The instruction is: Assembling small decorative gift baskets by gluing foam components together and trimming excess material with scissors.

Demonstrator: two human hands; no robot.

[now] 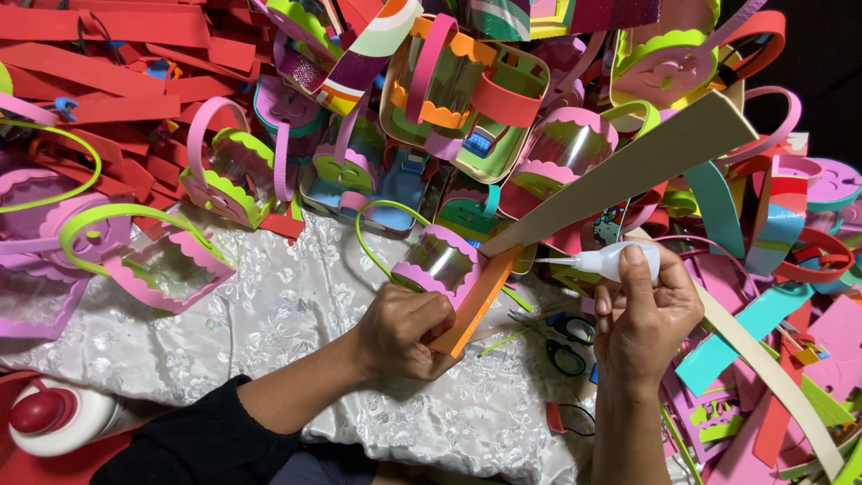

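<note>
Glue jar (pixel 54 415): white, red-capped, at the near left corner of the counter; well apart from both hands.
Left hand (pixel 404 330): fingers curled shut around an orange foam strip (pixel 476 301), pressing it against a small clear basket (pixel 440 259) with pink scalloped trim, mid-counter on the white lace cloth (pixel 269 314).
Right hand (pixel 642 314): fingers closed on a small white squeeze bottle (pixel 611 261), its thin nozzle aimed at the strip's upper end.
Risk, glue: a hard squeeze would likely flood the joint and run onto the cloth or the fingers.
Risk, alignment: a loosened grip may let the strip slide off the trim.
Scissors (pixel 561 346): between the hands, close enough to snag.
Far edge: heaped finished baskets (pixel 467 99); red strips (pixel 135 54) at the far left.
</note>
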